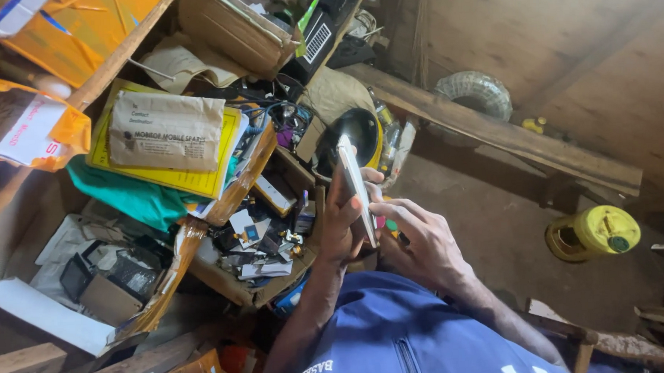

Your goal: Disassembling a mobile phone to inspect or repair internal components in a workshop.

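Note:
My left hand (342,217) holds a slim white mobile phone (355,179) on edge, gripping it along its back. My right hand (421,238) is beside the phone's lower end, fingers curled around a small tool with a coloured handle (390,227) that touches the phone's face. Both hands are above my lap, over my blue shirt (398,333).
An open cardboard box (235,284) of small phone parts sits left of my hands. Above it are a yellow book with a brown envelope (167,130), a teal cloth (127,195) and a black bowl-shaped lamp (359,129). A yellow jerrycan (594,232) stands on the floor at right.

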